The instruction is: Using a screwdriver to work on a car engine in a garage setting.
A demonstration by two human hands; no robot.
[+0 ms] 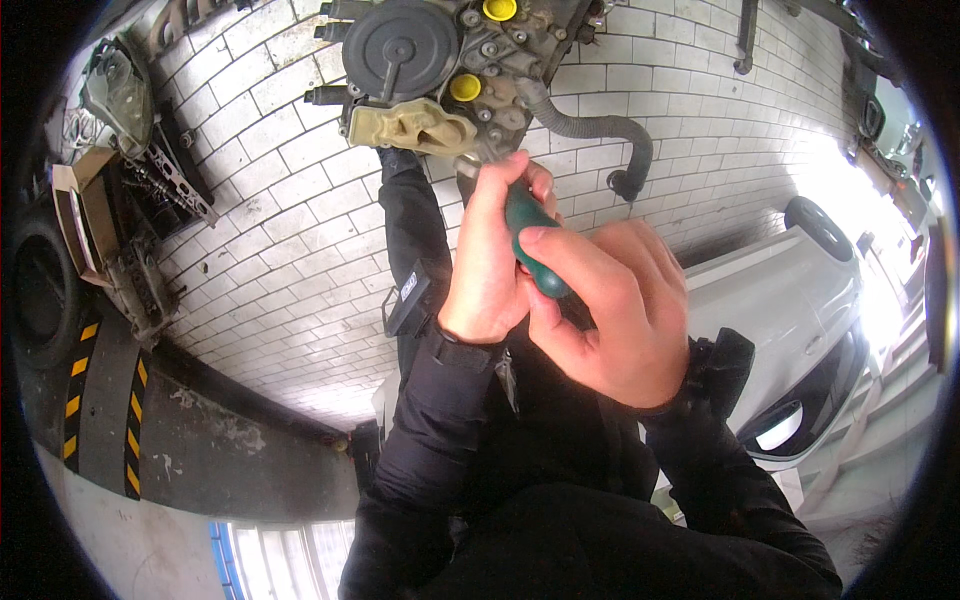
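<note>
Both of my hands are closed around a tool with a dark green, rounded handle (532, 232), shaped like a screwdriver's; its working end is hidden. My left hand (480, 265) wraps the handle's far part, close to the engine's near edge. The fingers of my right hand (625, 315) grip the rounded near end, with the thumb and forefinger along it. Just beyond my hands is an engine (510, 60), with a round black cover (400, 48), a tan bracket-like part (412, 127) and yellow caps (465, 88). A grey corrugated hose (585, 125) curves off its right side.
A white car (780, 310) stands at the right. Along the left lie a cardboard box (85, 215), a headlight (115, 80), a round black part (42, 280) and loose metal parts. Black-and-yellow striped tape (135, 420) marks the dark surface at lower left. The floor (265, 290) is white tile.
</note>
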